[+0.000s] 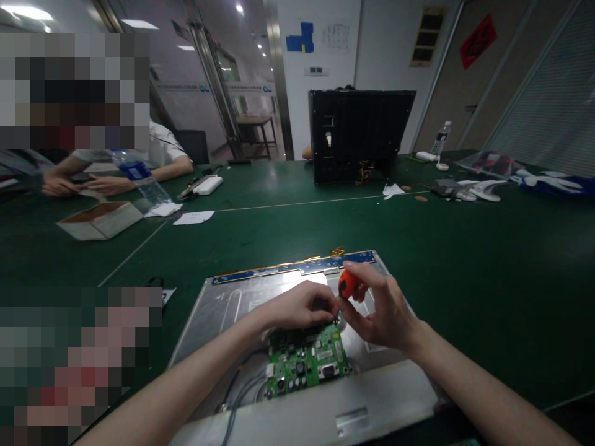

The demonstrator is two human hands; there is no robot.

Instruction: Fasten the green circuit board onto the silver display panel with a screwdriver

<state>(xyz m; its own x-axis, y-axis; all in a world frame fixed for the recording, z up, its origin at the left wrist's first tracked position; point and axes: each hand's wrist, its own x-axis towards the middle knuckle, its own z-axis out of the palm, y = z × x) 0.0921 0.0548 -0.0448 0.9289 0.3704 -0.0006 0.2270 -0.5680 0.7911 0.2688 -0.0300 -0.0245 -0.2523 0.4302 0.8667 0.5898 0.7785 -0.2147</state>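
Observation:
My right hand [383, 310] grips the orange-and-black handle of a screwdriver [348, 284], held above the top right corner of a green circuit board [304, 356]. Close beside it, the fingers of my left hand [300, 305] are pinched together at that same corner; whatever is between them is hidden. The board lies on the silver metal back of a display panel [211, 322], with grey cables [239, 396] running off its left side. Along the panel's far edge runs a narrow blue circuit strip [279, 271].
The panel lies on a green table [260, 229]. Farther back stand a black monitor housing [362, 136], an open cardboard box [100, 220] and a tilted plastic bottle [144, 176]. A person [162, 152] sits at the far left. White gloves [478, 189] lie at the right.

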